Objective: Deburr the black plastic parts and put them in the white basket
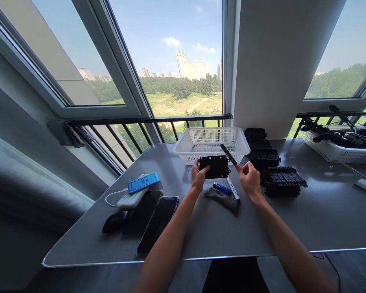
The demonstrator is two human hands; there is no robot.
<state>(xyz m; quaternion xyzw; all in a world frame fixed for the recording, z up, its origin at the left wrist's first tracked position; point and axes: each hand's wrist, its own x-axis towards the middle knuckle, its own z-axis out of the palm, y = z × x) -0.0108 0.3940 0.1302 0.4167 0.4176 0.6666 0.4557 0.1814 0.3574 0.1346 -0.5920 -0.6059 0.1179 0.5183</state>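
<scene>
My left hand grips a black rectangular plastic plate by its left end, thumb on the near face. The plate is held up over the desk, in front of a white mesh basket. A thin, flat dark strip sticks up and leftward from the closed fingers of my right hand. Its far end stands above the plate's right part; I cannot tell whether the two touch. Below the plate lie a blue marker, a white marker and a crumpled grey cloth.
Right of the basket stand several stacked black plastic pieces. At left lie a phone with a blue screen, a white cabled block, a mouse and dark slabs. Another white basket holds black cables at far right.
</scene>
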